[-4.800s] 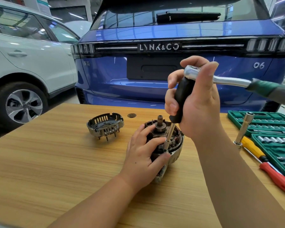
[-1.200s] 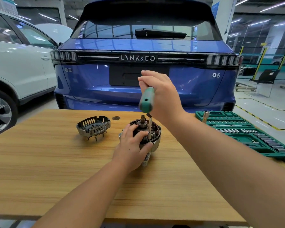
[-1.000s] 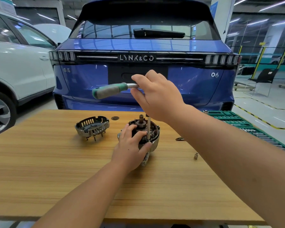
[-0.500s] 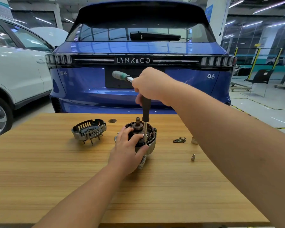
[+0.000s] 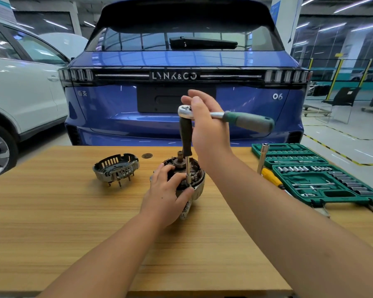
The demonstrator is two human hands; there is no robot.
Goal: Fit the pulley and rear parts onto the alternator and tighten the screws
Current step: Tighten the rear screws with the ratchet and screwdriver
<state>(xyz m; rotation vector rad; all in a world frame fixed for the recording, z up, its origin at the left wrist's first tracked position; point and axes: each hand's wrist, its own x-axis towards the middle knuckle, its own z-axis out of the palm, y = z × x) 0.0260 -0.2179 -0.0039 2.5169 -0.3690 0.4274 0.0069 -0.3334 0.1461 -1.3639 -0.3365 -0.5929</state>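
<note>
Head view: wooden table [image 5: 52,222] before blue car [image 5: 116,108] indoors.

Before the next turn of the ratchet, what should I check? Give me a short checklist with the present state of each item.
1. Left hand holds the alternator steady on the table: ok.
2. Right hand grips the ratchet at its head: ok.
3. Extension bar stands close to upright over the screw: ok.
4. Socket tip seated fully on the screw head: cannot tell, the left fingers hide it.
5. Swing path of the green handle is free of other things: ok.
6. Rear cover is fitted on the alternator: not ok, it lies apart on the table.
</note>
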